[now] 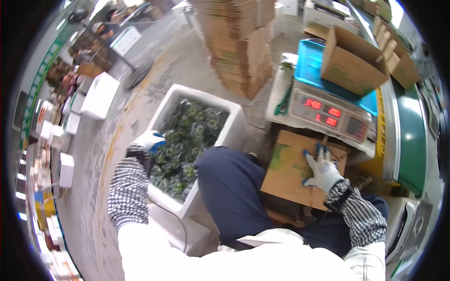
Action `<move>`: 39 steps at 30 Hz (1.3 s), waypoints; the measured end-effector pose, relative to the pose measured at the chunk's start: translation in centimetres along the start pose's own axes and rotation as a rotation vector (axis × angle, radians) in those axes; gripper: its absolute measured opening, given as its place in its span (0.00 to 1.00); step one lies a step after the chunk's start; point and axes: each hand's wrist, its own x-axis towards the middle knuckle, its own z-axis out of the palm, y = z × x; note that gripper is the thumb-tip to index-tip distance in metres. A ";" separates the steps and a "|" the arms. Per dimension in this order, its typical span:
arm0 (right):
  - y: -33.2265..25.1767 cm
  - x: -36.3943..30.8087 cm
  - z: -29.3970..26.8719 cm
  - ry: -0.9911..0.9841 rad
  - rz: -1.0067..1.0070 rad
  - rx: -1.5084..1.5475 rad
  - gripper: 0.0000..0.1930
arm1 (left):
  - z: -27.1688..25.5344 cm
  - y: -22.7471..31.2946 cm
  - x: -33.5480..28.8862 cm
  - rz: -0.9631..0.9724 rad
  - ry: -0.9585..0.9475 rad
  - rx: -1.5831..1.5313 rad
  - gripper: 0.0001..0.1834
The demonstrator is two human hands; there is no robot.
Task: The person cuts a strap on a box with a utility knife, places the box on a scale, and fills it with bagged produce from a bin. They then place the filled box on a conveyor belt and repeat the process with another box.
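Note:
My left hand (151, 140), in a white glove with blue fingertips, is at the left rim of a white foam box (234, 117). Its fingers look curled together; what they hold, if anything, is hidden. Dark green leafy produce (192, 126), with a glossy look, fills much of the box. My right hand (322, 171), gloved the same way, lies with spread fingers on a brown cardboard piece (283, 175) with a green print. That cardboard leans in front of my right leg, below a weighing scale (328, 112) with red lit digits.
An open carton (354, 65) stands on a blue tray (309, 61) atop the scale. Ahead rises a tall stack of flattened cartons (239, 42). A green-surfaced conveyor (412, 140) runs along the right. White foam boxes (100, 95) and a fan stand (138, 75) are at the left.

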 end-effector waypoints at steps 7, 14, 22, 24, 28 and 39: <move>-0.7 0.6 -1.4 -0.015 -0.084 0.048 0.45 | 11.7 -2.4 0.3 -0.081 -0.043 0.259 0.28; -4.3 -2.1 -11.3 0.107 -0.200 0.679 0.25 | 8.7 -6.0 -2.6 0.083 -0.027 -0.479 0.11; -8.9 -2.7 -11.3 0.444 -0.821 0.729 0.22 | 3.7 -0.3 -5.2 0.103 0.532 -0.360 0.08; -8.5 -3.9 -11.7 0.396 -0.728 0.744 0.22 | 5.4 2.5 -5.2 0.001 0.565 -0.346 0.08; -8.0 -3.8 -12.4 0.678 -0.888 0.736 0.29 | 6.8 13.9 -9.2 0.333 -0.036 -1.048 0.05; 7.1 -1.4 -23.6 1.590 -0.285 0.046 0.15 | 10.4 30.5 -12.7 0.602 -0.533 -1.088 0.30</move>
